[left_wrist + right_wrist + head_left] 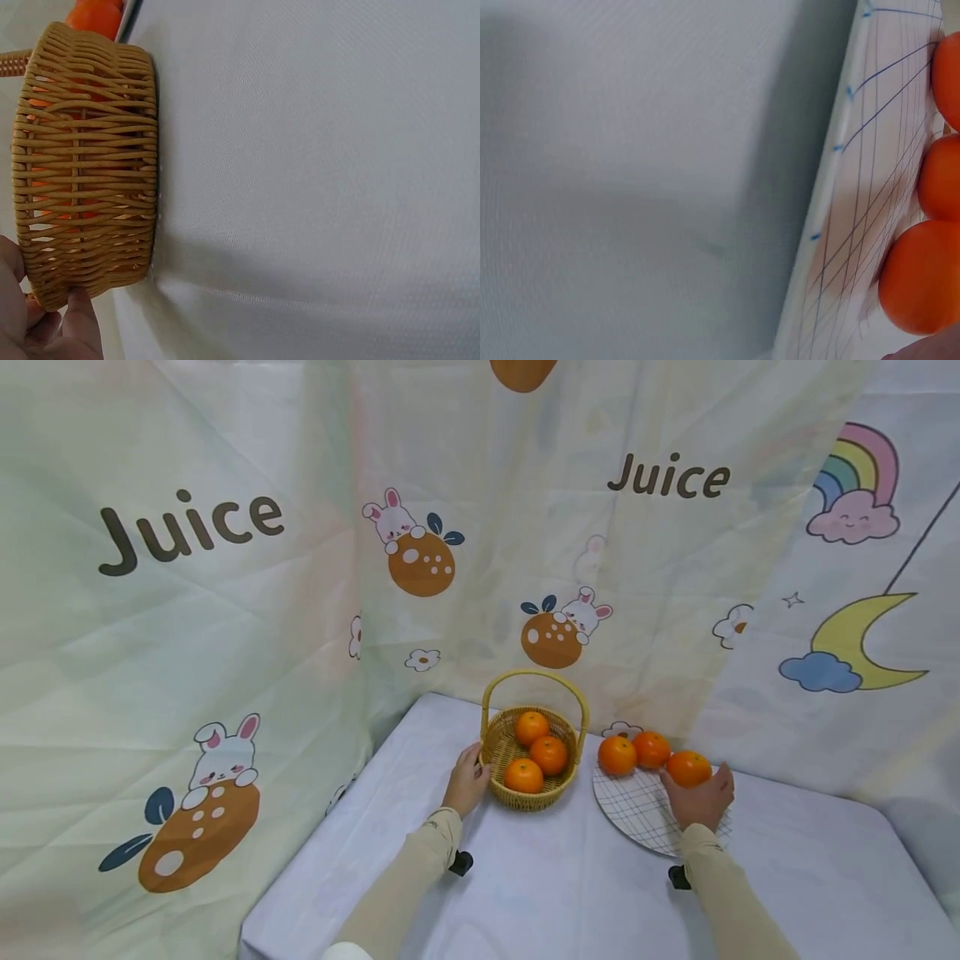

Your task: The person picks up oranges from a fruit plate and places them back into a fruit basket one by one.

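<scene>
My left hand grips the left side of a wicker basket with a tall arched handle. In the left wrist view, the thumb and fingers hold the basket's woven wall. Inside the basket lie three oranges. Over to the right, three more oranges sit along the back of a white plate with a grid pattern. My right hand reaches over this plate, thumb and fingers spread about the rightmost orange. Only a sliver of that hand shows in the right wrist view, beside the nearest orange.
A white cloth covers the table. Behind and to the left hang printed curtains with rabbits, fruit and the word Juice, close to the table's back edge. The basket and plate stand side by side near that edge.
</scene>
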A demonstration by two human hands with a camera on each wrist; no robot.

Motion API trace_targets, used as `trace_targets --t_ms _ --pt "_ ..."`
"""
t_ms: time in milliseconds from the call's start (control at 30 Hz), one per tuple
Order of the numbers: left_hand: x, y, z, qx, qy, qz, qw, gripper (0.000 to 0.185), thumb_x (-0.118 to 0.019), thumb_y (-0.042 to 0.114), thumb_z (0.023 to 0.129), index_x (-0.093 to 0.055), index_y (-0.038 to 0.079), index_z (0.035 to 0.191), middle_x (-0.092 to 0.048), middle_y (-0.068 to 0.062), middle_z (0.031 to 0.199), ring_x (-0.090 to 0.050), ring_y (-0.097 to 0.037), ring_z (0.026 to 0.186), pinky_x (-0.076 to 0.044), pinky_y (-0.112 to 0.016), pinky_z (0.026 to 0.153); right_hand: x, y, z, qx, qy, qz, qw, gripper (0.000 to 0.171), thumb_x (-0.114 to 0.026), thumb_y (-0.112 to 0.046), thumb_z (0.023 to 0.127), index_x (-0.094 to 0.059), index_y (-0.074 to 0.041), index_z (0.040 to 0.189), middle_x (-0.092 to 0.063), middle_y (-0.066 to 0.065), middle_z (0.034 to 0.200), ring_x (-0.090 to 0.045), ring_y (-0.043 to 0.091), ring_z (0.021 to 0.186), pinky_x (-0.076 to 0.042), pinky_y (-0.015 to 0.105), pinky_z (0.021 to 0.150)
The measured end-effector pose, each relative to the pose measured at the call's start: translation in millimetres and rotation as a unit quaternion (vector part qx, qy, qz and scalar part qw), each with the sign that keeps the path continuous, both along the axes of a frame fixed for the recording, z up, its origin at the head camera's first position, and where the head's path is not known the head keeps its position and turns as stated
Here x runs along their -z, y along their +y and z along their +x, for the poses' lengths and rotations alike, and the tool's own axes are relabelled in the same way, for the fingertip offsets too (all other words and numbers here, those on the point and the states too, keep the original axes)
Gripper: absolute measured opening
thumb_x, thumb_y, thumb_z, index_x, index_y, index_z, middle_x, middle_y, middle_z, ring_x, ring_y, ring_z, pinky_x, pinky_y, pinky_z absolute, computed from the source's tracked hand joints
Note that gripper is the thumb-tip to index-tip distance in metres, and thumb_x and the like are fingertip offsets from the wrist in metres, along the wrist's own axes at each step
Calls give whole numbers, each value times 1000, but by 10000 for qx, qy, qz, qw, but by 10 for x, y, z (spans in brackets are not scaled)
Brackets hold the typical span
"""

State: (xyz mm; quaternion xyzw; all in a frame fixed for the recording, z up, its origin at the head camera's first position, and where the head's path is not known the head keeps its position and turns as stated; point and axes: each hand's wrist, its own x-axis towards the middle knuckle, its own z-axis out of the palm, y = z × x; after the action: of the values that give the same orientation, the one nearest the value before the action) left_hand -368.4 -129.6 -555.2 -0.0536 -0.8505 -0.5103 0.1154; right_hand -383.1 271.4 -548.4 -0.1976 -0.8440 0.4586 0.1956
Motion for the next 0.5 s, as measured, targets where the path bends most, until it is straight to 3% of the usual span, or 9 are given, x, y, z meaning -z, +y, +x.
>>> trace_targets --t_ms 200,500 --pt "24 -3 -10 -46 -13 123 9999 53 -53 9 100 -36 -2 148 -34 -18 151 -44 -30 133 -47 -36 101 41 63 -44 105 -245 -122 9996 103 -68 -37 90 4 -2 154 -4 30 156 -12 48 141 -14 57 117" --pt "27 10 -5 24 117 177 9998 54 -54 9 99 -36 -3 148 -35 -18 150 -48 -31 129 -49 -35 99 -1 137 -88 -27 -524 -452 9976 99 -66 -36 90 2 -4 155 -7 30 156 -15 47 141 -14 57 117"
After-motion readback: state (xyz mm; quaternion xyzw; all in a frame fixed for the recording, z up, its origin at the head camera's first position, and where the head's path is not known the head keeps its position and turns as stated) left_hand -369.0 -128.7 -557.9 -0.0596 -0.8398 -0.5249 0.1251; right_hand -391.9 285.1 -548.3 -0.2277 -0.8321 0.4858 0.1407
